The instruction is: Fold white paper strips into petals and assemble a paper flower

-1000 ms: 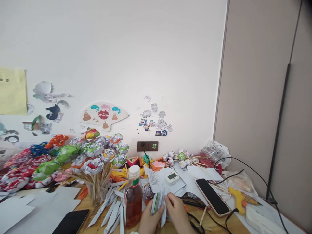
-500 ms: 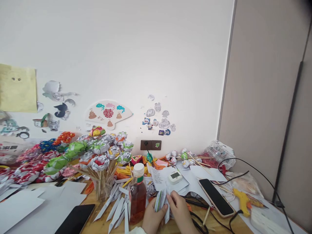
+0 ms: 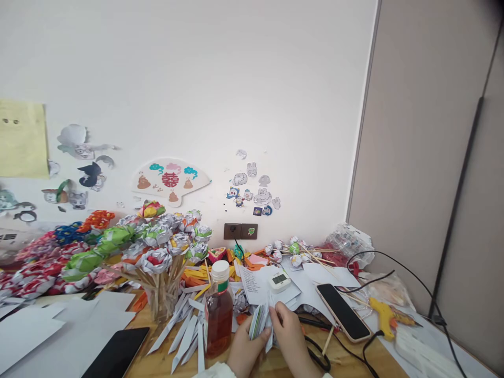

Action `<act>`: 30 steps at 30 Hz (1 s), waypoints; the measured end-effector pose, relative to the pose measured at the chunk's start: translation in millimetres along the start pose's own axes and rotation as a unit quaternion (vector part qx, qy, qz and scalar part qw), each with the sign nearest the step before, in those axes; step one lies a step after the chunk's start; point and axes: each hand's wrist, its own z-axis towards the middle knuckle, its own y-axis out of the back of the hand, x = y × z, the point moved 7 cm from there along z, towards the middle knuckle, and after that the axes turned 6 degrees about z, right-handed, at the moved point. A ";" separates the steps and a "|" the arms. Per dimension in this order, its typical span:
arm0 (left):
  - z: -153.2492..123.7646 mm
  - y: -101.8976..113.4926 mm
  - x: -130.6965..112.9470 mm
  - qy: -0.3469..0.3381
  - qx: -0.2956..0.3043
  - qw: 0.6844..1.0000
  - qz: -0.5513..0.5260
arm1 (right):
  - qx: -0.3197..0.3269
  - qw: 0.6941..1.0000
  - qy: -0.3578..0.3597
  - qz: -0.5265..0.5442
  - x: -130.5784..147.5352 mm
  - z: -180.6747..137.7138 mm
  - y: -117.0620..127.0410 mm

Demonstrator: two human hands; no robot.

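At the bottom centre my left hand (image 3: 244, 353) and my right hand (image 3: 289, 337) both close round a small bundle of folded paper strips (image 3: 260, 321), white with green edges. They hold it just above the wooden table (image 3: 352, 362). A bottle of amber liquid (image 3: 218, 311) with a white cap stands right beside my left hand.
A jar of paper flowers on sticks (image 3: 159, 262) stands at the left, with loose paper strips (image 3: 185, 336) at its foot. A phone (image 3: 342, 312), a yellow glue gun (image 3: 385, 315), a small white timer (image 3: 280, 281), black cables (image 3: 318, 357) and a second dark phone (image 3: 114, 358) lie nearby.
The view has shifted slightly. My hands stay on the paper bundle in the same spot, the fingers working over it a little.
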 end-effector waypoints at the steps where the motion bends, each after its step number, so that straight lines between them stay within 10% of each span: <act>1: -0.2 -0.8 0.4 0.004 0.006 1.000 0.006 | 0.002 1.000 -0.001 -0.002 0.0 0.0 -0.1; 30: 2.9 -3.4 4.7 0.033 0.022 0.999 -0.034 | 0.015 0.998 0.041 -0.052 10.9 -1.7 -2.1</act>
